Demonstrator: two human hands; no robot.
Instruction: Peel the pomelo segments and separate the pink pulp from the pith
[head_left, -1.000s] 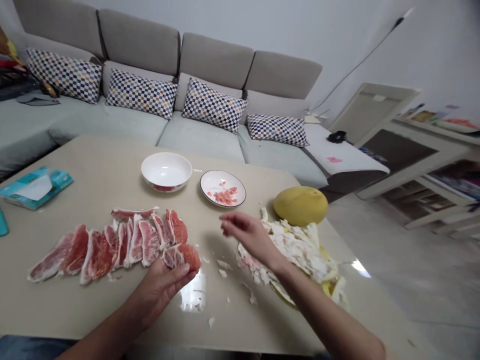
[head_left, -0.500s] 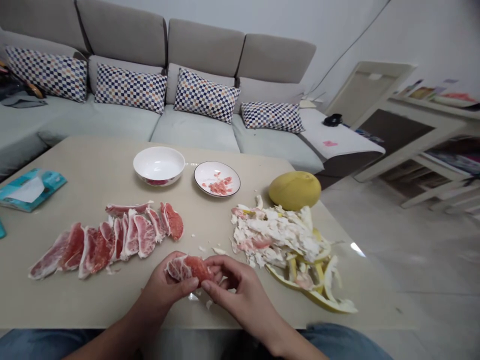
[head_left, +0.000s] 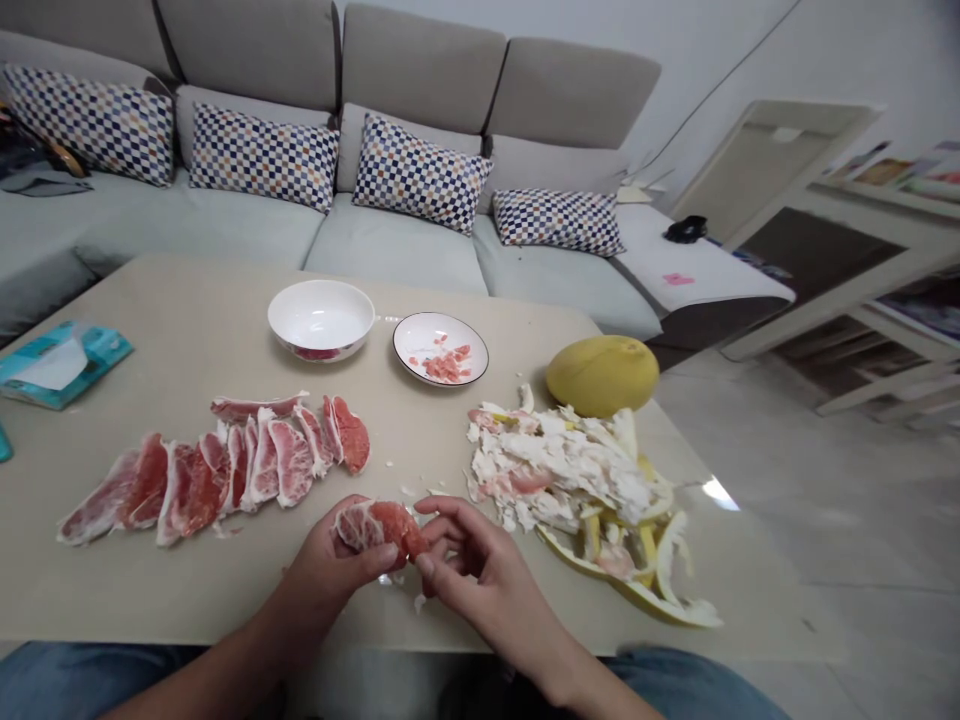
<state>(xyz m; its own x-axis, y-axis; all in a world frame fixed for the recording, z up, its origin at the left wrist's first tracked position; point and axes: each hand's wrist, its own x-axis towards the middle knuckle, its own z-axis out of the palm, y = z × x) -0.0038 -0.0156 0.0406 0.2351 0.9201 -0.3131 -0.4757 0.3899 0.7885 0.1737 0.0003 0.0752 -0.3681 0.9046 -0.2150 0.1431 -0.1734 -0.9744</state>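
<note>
My left hand (head_left: 330, 560) is closed around a pomelo segment (head_left: 396, 530) above the near part of the table. White membrane still covers the segment's left part, while red flesh shows on the right. At its right end, the thumb and a finger of my right hand (head_left: 476, 570) pinch the flesh, with the index finger lifted. To the left lies a row of several pomelo segments (head_left: 292, 465), partly in white skin. A heap of white membrane scraps (head_left: 566, 465) lies right of my hands, with yellow pomelo peel (head_left: 637, 590) at its near side.
A whole yellow pomelo (head_left: 602, 376) stands behind the scraps. Farther back on the table (head_left: 187, 310) are a white bowl (head_left: 321, 320) and a small plate (head_left: 405, 345) with red flesh bits. A blue tissue pack (head_left: 97, 360) lies far left; a sofa (head_left: 397, 240) stands beyond.
My right hand's index finger has lifted away from the segment and its fingers have spread a little. The segment stays in my left hand. The view has shifted slightly.
</note>
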